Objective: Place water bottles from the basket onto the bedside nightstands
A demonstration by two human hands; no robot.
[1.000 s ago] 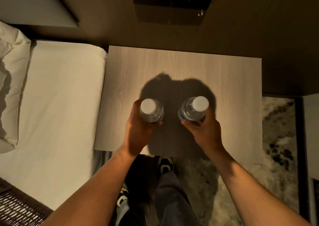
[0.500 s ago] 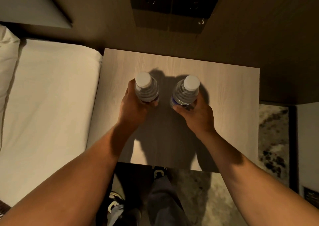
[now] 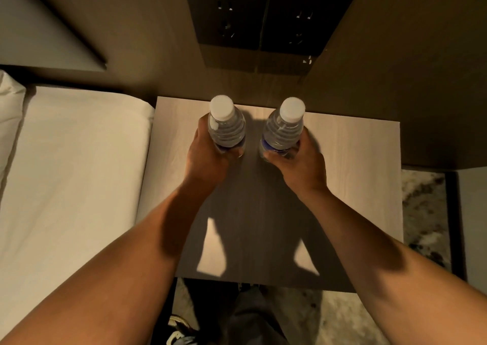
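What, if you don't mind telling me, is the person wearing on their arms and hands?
Nothing shows on either: the left hand and right hand are bare, with no gloves, rings, watch or bracelets. Both forearms are uncovered up to the picture's edge, with no sleeves in view.

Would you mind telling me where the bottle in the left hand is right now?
The left bottle is held upright by the left hand over the nightstand's far edge, beside the right bottle.

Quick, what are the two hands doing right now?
Left hand: closed around the left water bottle.
Right hand: closed around the right water bottle.
Both bottles are upright over the nightstand.
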